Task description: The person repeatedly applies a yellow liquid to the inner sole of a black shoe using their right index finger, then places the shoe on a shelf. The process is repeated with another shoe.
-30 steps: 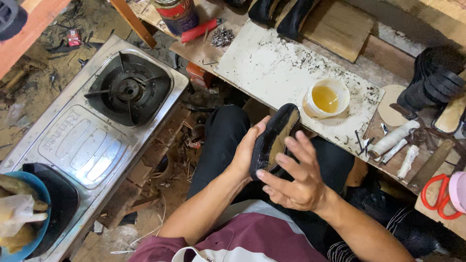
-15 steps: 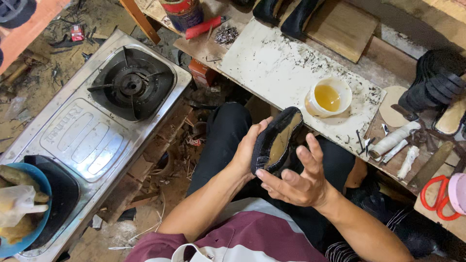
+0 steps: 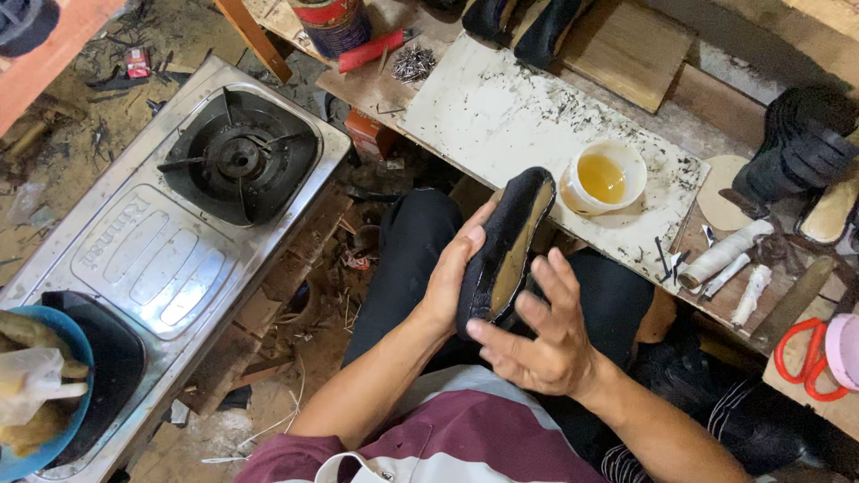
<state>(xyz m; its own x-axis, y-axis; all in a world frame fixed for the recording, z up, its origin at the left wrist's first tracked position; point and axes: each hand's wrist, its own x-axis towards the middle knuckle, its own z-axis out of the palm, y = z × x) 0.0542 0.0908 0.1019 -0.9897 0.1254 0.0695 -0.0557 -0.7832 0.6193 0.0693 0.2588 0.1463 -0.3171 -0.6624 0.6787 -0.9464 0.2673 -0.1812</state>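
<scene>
A black shoe upper with a tan insole facing up lies above my lap, toe pointing away. My left hand grips it from the left side, fingers wrapped under its edge. My right hand is at its heel end with fingers spread, the fingertips touching the shoe's near rim. A small white cup of yellow glue stands on the white work board just beyond the shoe's toe.
A steel two-burner gas stove sits on the floor to my left, with a blue bowl on its near end. On the bench lie nails, a red can, white rolls, red scissors and black shoes.
The shoe has turned slightly in my hands and my right hand's fingers have spread wider along its heel rim. The view shifted a little.
</scene>
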